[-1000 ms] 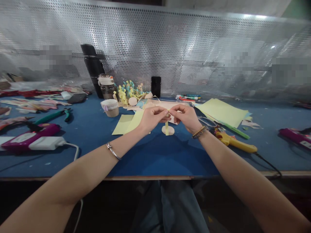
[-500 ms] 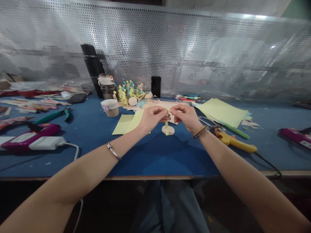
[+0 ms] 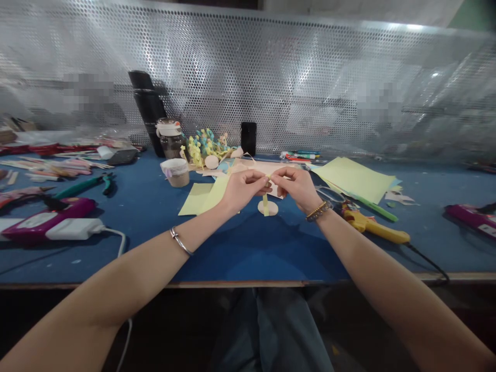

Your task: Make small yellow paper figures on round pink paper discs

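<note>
Straight ahead of the seated person, at 12 o'clock on the blue work table [image 3: 256, 258], the left hand [image 3: 243, 191] and right hand [image 3: 296, 188] meet above a scatter of pale paper. Each is nearly closed, with thumb and forefinger pinched in and the other fingers loosely curled. The two pinches almost touch, and together they appear to hold the top of a narrow yellow paper strip [image 3: 265, 199], though the exact grip is too small to make out. The strip hangs from the pinch, with its lower end over a round pale disc [image 3: 268, 208]; I cannot tell whether they touch.

A pinch this close looks right for so slim a strip: with the fingertips together and the wrists steady, it should hang straight without twisting.

Pale yellow card [image 3: 197, 199] lies at 11 o'clock, beside the left hand, and a larger stack of pale yellow card [image 3: 354, 178] sits at 1 o'clock. Scissors [image 3: 329, 195] and a yellow hot glue gun [image 3: 374, 230] lie at 2 o'clock. Farther out at 11 o'clock stand a small paper cup [image 3: 175, 172], a glass jar [image 3: 170, 138] and a cluster of paper flowers [image 3: 205, 147], while a black phone [image 3: 248, 138] stands upright at 12 o'clock against a perforated metal screen [image 3: 310, 77].
</note>
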`<state>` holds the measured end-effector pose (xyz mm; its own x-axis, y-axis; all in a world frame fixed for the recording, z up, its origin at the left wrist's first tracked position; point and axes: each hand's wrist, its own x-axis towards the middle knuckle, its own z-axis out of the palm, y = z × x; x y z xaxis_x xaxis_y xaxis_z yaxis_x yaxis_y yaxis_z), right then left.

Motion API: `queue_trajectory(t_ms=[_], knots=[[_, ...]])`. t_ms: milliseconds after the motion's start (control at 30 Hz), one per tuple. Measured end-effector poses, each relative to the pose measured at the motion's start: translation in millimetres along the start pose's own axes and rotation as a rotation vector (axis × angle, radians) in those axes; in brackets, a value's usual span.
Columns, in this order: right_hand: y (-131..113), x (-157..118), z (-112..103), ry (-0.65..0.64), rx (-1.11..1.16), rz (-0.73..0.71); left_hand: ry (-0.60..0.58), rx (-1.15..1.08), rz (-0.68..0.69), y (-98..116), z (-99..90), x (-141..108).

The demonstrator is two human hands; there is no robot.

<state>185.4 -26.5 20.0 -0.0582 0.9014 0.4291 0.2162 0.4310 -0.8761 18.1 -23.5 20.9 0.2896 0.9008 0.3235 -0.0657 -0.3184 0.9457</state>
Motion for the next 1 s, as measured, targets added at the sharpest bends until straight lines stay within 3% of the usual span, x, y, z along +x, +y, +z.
queue_trajectory(t_ms=[167,1000], knots=[[1.2,0.4,-0.1,-0.029,0.079,0.014,0.015,-0.014,-0.015,0.8,0.6,0.4],[-0.6,0.7,-0.1,0.014,-0.001,0.013,-0.012,-0.136,-0.07,0.0,0.9,2.0]])
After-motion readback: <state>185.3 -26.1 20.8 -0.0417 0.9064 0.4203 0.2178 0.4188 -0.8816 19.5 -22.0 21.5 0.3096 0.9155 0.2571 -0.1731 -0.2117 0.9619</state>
